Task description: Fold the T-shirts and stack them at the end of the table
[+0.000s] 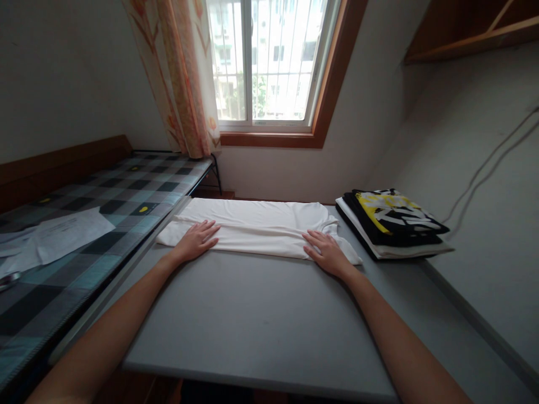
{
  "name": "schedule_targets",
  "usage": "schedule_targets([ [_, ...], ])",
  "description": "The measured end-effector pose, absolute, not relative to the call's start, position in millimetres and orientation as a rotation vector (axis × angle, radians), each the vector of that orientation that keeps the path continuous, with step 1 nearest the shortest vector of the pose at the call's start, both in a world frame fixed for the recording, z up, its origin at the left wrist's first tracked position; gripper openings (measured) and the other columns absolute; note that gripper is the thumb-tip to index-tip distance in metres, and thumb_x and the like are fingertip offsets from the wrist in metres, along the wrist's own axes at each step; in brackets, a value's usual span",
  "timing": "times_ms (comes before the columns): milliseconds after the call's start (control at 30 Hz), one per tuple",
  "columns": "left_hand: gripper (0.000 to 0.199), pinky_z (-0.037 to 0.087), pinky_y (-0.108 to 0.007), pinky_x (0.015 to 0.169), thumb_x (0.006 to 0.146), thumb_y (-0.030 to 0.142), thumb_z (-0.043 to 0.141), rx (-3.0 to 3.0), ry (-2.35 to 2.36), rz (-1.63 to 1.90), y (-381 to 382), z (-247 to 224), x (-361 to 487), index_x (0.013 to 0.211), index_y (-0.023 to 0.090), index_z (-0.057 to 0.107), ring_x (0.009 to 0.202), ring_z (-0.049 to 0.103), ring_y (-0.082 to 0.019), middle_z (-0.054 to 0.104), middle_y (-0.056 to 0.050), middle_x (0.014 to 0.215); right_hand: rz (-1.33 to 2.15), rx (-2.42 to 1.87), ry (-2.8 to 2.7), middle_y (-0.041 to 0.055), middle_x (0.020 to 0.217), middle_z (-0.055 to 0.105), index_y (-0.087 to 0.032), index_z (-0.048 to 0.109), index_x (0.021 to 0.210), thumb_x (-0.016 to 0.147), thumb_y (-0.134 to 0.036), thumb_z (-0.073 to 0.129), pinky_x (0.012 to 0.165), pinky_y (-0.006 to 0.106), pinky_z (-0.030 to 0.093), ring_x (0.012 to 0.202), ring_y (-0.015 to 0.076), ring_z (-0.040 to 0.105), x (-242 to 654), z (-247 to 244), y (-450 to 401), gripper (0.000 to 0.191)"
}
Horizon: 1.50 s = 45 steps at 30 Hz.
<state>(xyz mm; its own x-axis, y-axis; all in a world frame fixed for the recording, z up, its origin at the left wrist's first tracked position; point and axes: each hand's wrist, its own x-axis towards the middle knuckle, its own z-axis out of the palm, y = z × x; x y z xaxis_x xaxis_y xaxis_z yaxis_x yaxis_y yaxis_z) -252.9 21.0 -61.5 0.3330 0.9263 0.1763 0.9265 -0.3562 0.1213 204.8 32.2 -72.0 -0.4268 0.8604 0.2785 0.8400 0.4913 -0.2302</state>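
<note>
A white cloth garment [261, 238] lies in a long folded strip across the far part of the grey table [261, 320]. On its left end rests my left hand [196, 241], palm down with the fingers spread. My right hand [328, 252] lies flat near the garment's right end, its fingers also apart. A crease runs lengthwise between the two hands, and some bunched fabric shows just beyond my right hand.
A stack of folded clothes [396, 224], black, white and yellow, sits at the table's back right by the wall. At left is a bed with a checked cover [147, 179] and papers [63, 235]. A curtain [185, 84] hangs beside the window.
</note>
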Motion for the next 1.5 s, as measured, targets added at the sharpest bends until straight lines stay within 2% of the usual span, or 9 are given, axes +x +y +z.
schedule_targets([
  [567,0.057,0.023,-0.049,0.116,0.094,0.055,0.036,-2.568,-1.774,-0.346,22,-63,-254,0.142,0.026,0.047,0.142,0.030,-0.028,0.039,-0.007,0.152,0.078,-1.408,-2.373,0.0117,0.144,0.049,-0.024,0.056,0.135,0.094,-0.047,0.039,0.111,0.055,0.029,0.135,0.0296,0.042,204,-73,33,0.049],
  [733,0.051,0.024,-0.045,0.116,0.093,0.053,0.041,-2.551,-1.647,-0.477,18,-54,-250,0.132,0.024,0.058,0.142,0.029,-0.028,0.041,-0.006,0.151,0.060,-1.322,-2.293,0.0128,0.140,0.054,-0.021,0.060,0.130,0.094,-0.045,0.040,0.111,0.054,0.030,0.133,0.0293,0.044,210,-73,36,0.048],
  [867,0.042,0.034,-0.041,0.109,0.093,0.048,0.043,-2.468,-1.640,-0.615,16,-46,-247,0.123,0.025,0.063,0.124,0.050,-0.024,0.058,-0.007,0.132,-0.044,-1.309,-2.164,0.0124,0.133,0.059,-0.020,0.064,0.123,0.094,-0.043,0.038,0.112,0.055,0.026,0.129,0.0291,0.049,217,-69,38,0.045],
  [933,0.039,0.040,-0.041,0.101,0.092,0.046,0.044,-2.445,-1.693,-0.613,16,-45,-249,0.115,0.024,0.067,0.110,0.057,-0.024,0.064,-0.007,0.117,-0.046,-1.302,-2.161,0.0131,0.127,0.062,-0.019,0.065,0.119,0.093,-0.044,0.039,0.109,0.051,0.032,0.123,0.0289,0.053,219,-66,38,0.044],
  [1033,0.035,0.045,-0.036,0.088,0.089,0.046,0.046,-2.476,-1.724,-0.621,16,-45,-254,0.098,0.022,0.070,0.091,0.059,-0.022,0.064,-0.007,0.094,-0.029,-1.319,-2.175,0.0132,0.114,0.066,-0.020,0.069,0.104,0.091,-0.044,0.043,0.099,0.044,0.043,0.109,0.0288,0.058,222,-63,37,0.038],
  [1167,0.032,0.042,-0.028,0.067,0.088,0.047,0.048,-2.553,-1.787,-0.679,15,-46,-256,0.083,0.020,0.064,0.068,0.052,-0.016,0.056,-0.002,0.072,-0.031,-1.390,-2.159,0.0107,0.092,0.066,-0.022,0.066,0.081,0.089,-0.045,0.047,0.087,0.040,0.045,0.093,0.0274,0.060,226,-59,35,0.030],
  [1333,0.032,0.035,-0.025,0.058,0.086,0.050,0.053,-2.660,-1.872,-0.715,13,-44,-255,0.084,0.019,0.062,0.060,0.045,-0.013,0.049,0.003,0.064,0.120,-1.393,-2.201,0.0072,0.081,0.062,-0.021,0.061,0.072,0.089,-0.046,0.049,0.072,0.033,0.044,0.075,0.0210,0.058,230,-51,30,0.033],
  [1500,0.043,0.041,-0.024,0.063,0.069,0.053,0.072,-2.873,-1.912,-0.781,11,-35,-267,0.093,0.018,0.066,0.069,0.050,-0.014,0.053,0.002,0.074,0.282,-1.332,-2.239,0.0055,0.080,0.062,-0.021,0.063,0.073,0.085,-0.052,0.056,0.069,0.030,0.044,0.072,0.0188,0.058,236,-43,26,0.034],
])
